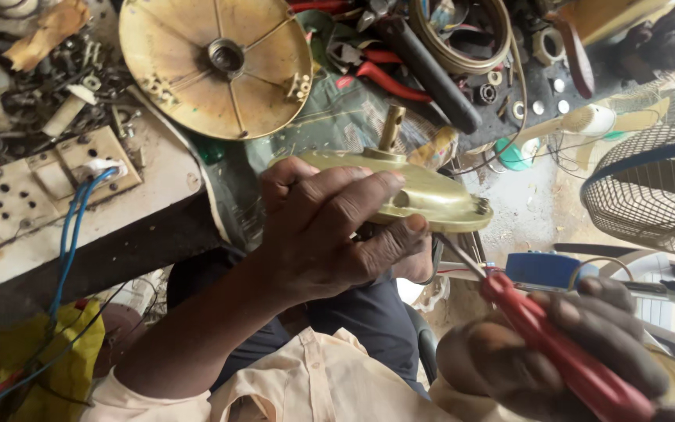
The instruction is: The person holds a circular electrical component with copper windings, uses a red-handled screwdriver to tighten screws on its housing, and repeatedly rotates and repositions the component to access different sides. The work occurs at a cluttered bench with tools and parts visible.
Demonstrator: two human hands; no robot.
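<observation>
Your left hand point(330, 227) clamps the brass-coloured fan motor housing point(423, 191) steady off the bench point(158, 187) while your right hand point(564, 352) grips a red-handled screwdriver point(556, 344), tip at its underside.

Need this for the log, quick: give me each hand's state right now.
Left hand: closed around the gold-coloured round motor housing, gripping it from above.
Right hand: closed on the red-handled screwdriver, tip under the housing.

A cluttered workbench point(158, 168) carries a brass disc point(216, 66); left of it a switchboard point(41, 184), right of it red pliers point(392, 82).
</observation>
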